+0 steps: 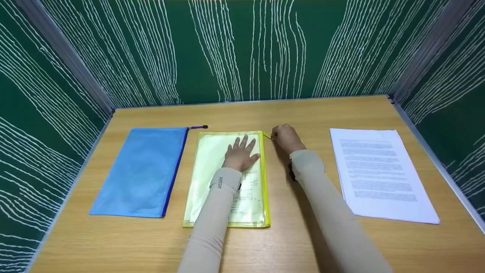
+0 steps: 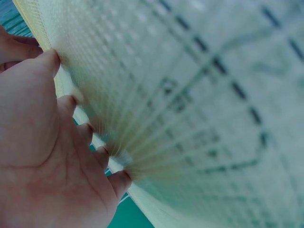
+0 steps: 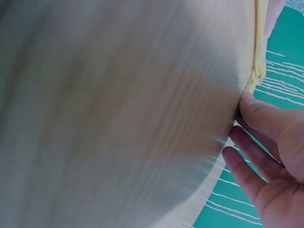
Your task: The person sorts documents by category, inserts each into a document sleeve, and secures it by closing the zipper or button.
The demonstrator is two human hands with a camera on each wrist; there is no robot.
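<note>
A yellow zip folder [image 1: 212, 167] with printed sheets inside lies flat in the middle of the table. My left hand [image 1: 239, 154] presses on its upper part, fingers spread; the left wrist view shows the fingertips of this hand [image 2: 52, 137] against the mesh surface [image 2: 190, 118]. At the folder's top right corner, my right hand [image 1: 287, 138] pinches the yellow zipper's pull. In the right wrist view, the thumb and a finger of that hand [image 3: 270, 147] meet at the pull, just below the yellow zipper end [image 3: 258, 76].
A blue zip folder [image 1: 140, 170] lies on the left, its purple pull [image 1: 197, 127] pointing right. On the right is a stack of printed paper [image 1: 379, 174]. Green panels [image 1: 242, 49] with white lines stand behind and beside the wooden table [image 1: 151, 242].
</note>
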